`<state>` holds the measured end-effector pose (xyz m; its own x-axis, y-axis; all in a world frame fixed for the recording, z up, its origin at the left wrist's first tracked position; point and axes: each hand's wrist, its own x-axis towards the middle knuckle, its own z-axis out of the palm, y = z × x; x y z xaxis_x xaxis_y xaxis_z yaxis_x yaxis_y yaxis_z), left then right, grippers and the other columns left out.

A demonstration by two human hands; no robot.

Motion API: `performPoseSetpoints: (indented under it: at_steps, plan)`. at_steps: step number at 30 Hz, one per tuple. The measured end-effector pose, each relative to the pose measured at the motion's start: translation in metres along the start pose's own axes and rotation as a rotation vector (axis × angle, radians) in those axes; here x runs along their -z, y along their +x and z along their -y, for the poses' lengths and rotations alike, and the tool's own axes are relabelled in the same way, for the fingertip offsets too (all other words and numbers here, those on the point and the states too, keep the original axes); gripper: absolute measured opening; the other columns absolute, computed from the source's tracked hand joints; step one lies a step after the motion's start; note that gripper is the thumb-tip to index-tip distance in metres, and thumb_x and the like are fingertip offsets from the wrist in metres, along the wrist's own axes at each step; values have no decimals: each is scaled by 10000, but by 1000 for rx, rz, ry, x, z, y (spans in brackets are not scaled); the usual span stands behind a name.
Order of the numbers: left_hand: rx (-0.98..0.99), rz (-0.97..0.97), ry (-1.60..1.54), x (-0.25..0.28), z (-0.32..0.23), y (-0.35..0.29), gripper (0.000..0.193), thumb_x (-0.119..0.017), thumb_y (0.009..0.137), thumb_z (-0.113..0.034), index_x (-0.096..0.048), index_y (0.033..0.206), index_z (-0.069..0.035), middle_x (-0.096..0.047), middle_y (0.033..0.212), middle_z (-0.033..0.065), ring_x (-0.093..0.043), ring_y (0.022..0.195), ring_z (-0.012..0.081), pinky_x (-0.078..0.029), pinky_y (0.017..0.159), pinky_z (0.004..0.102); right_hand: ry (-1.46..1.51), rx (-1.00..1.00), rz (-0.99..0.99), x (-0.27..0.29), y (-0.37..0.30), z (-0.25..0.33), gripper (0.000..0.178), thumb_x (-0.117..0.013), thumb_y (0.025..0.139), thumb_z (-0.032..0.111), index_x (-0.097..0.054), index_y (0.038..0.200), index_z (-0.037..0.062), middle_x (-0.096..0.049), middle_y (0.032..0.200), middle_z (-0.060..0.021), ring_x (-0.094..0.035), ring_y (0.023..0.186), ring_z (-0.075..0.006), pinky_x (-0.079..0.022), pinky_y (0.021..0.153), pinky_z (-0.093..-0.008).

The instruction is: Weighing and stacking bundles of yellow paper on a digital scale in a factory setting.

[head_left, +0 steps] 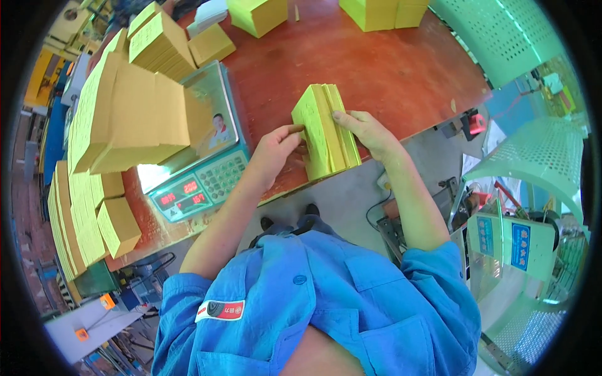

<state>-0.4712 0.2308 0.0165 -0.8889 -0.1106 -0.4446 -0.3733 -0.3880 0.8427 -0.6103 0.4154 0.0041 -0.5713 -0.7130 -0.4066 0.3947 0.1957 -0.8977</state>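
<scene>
A thick stack of yellow cardboard sheets [318, 138] stands on edge at the table's near edge, between my two hands. A gap near its right side sets a thinner part apart from the rest. My left hand [276, 153] has its fingers curled against the stack's left face; their tips are partly hidden. From the right, my right hand [369, 130] grips the thinner part, thumb on top and fingers behind. Left of my left hand is a counting scale [216, 178] with a keypad and lit red digits. Tall stacks of brown-yellow cardboard [135, 116] stand on its pan.
The red table [269, 81] carries more cardboard stacks [84, 219] at its left edge and yellow stacks [258, 15] at the back. On the right is a green machine with a perforated guard [533, 153]. Another perforated green panel [495, 37] rises beyond the table's right edge.
</scene>
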Motion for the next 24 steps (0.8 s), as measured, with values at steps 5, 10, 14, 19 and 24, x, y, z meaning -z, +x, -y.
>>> performPoseSetpoints:
  at_steps: [5, 10, 14, 19, 24]
  plan:
    - [-465, -18, 548, -27, 31, 19, 419, -655, 852, -50, -561, 1254, 23, -571, 1155, 96, -586, 960, 161, -524, 777, 282, 99, 77, -267, 30, -10, -26, 446, -568, 953, 371, -611, 1179, -11, -658, 1028, -82, -625, 934, -159, -488, 846, -297]
    - [-836, 58, 1235, -72, 19, 8, 498, -756, 738, -139, -592, 1190, -7, -575, 1090, 125, -571, 989, 244, -483, 820, 354, -234, 289, -630, 51, -23, -53, 369, -578, 936, 231, -601, 1195, -32, -673, 1080, -138, -633, 975, -184, -483, 862, -301]
    - [-893, 72, 1596, -91, 20, 9, 433, -791, 664, -212, -619, 1025, -46, -579, 1024, 97, -550, 970, 272, -444, 800, 415, -87, 462, -894, 50, -46, -61, 313, -591, 914, 161, -627, 1158, -32, -676, 1080, -152, -638, 996, -183, -480, 882, -291]
    - [-980, 59, 1664, -98, 29, 28, 283, -764, 683, -181, -601, 885, -66, -573, 928, 89, -558, 901, 272, -451, 750, 407, 108, 386, -845, 44, -90, -108, 266, -552, 913, 119, -637, 1117, -30, -673, 1009, -95, -657, 933, -163, -514, 824, -293]
    - [-1066, 25, 1651, -84, 30, 37, 203, -736, 720, -149, -600, 834, -50, -593, 859, 100, -594, 836, 278, -493, 703, 384, 240, 378, -899, 19, -122, -113, 230, -512, 933, 82, -636, 1089, -31, -664, 1012, -107, -655, 909, -187, -517, 794, -310]
